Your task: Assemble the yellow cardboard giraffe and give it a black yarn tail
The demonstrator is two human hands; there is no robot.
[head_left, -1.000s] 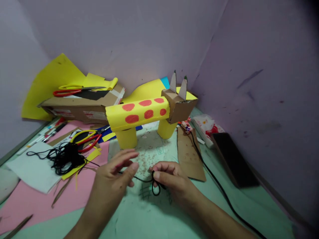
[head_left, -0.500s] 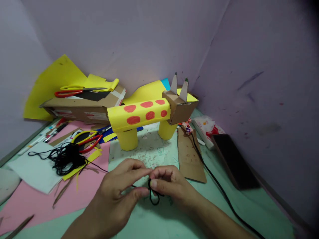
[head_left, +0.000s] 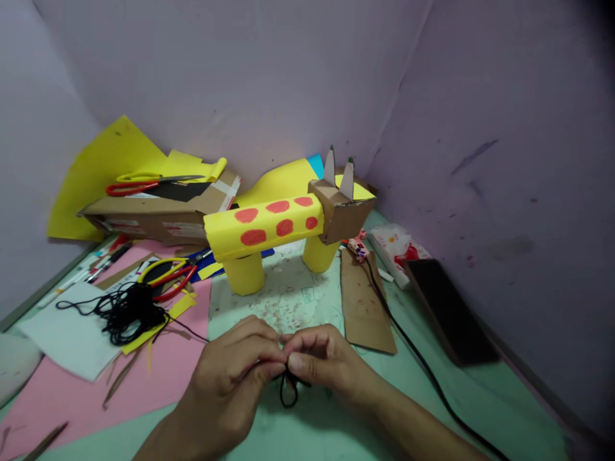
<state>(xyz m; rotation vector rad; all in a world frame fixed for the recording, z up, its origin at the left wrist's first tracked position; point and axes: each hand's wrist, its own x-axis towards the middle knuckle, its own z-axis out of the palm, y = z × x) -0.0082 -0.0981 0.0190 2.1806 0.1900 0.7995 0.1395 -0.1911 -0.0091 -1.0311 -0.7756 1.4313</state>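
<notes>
1. In the lower middle of the frame, the left hand [head_left: 223, 378] and right hand [head_left: 331, 365] met at their fingertips above a green table [head_left: 336, 435].
2. Both hands were pinched closed on a black string [head_left: 289, 406]; a small loop hung just below the fingertips, which hid the part between them.
3. At centre left, the string's tangled heap [head_left: 129, 314] lay partly on white paper [head_left: 67, 336], and one strand ran toward the left hand.
4. At the centre stood a yellow toy [head_left: 264, 224] with red spots and a box head.
5. At upper left, scissors [head_left: 166, 180] rested on a cardboard box [head_left: 148, 214].
6. At right lay a dark phone [head_left: 451, 314].
</notes>
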